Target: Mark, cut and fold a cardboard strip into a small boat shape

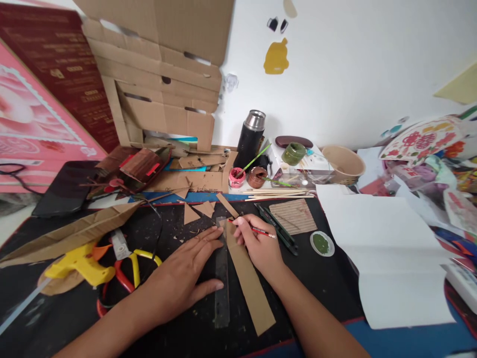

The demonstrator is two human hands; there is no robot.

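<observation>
My left hand (192,266) lies with its fingers stretched out, fingertips on the upper part of a clear ruler (222,308) and thumb against its lower half. My right hand (257,243) is closed round a slim red pencil (264,232), whose tip points left toward the top of the ruler. Beneath the right hand lies a long cardboard strip (251,288), slanting down to the right beside the ruler. Small cardboard triangles (191,214) and a narrow cardboard piece (227,205) lie just beyond my fingers.
On the left are a yellow glue gun (80,263), red-and-yellow pliers (128,271) and a brown model (139,166). Paint jars (257,176), a black thermos (250,139) and wooden sticks (279,194) stand or lie at the back. Dark pens (278,228), a green paint lid (322,243) and white paper (391,253) lie right.
</observation>
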